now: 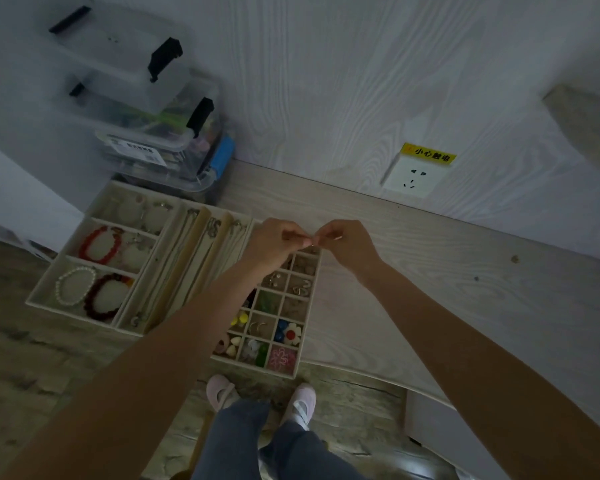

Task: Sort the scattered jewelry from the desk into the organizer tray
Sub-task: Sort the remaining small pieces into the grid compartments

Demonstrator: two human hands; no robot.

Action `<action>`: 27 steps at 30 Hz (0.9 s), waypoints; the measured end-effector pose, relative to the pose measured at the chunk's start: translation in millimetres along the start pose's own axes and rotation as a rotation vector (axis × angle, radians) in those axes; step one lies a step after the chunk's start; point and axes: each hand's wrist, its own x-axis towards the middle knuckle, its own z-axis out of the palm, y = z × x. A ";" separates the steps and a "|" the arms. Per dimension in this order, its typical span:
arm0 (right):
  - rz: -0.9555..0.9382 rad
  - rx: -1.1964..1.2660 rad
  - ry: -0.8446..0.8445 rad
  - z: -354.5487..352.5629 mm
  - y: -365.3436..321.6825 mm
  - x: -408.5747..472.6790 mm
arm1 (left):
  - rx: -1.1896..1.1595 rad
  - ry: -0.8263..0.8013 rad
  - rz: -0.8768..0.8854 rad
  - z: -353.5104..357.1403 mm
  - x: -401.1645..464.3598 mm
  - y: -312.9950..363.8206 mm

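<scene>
My left hand (272, 242) and my right hand (347, 242) meet fingertip to fingertip above the far end of the small-compartment organizer tray (309, 318). Together they pinch a tiny piece of jewelry (311, 241), too small to identify. The tray's cells hold earrings, coloured flower pieces and beads. Left of it lies a long-slot tray (174, 271) with necklaces. Farther left, a bracelet tray (45, 289) holds a red bracelet (99, 245), a pearl bracelet (75, 285) and a dark red bracelet (101, 296).
Stacked clear plastic storage boxes (153, 133) stand at the back left against the wall. A wall socket (411, 178) with a yellow warning label sits right of centre. Light wooden desk surface (430, 271) stretches to the right of the trays. My feet show below the desk edge.
</scene>
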 end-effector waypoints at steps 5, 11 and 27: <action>0.025 -0.099 -0.063 -3.6 -4.4 16.0 | 0.024 0.030 -0.043 -0.8 20.1 0.6; -0.001 -0.214 -0.049 -2.9 -1.1 19.6 | -0.003 0.028 -0.256 8.6 27.5 5.3; 0.119 0.560 -0.030 6.3 3.8 12.5 | -0.021 0.063 -0.170 6.5 21.2 3.1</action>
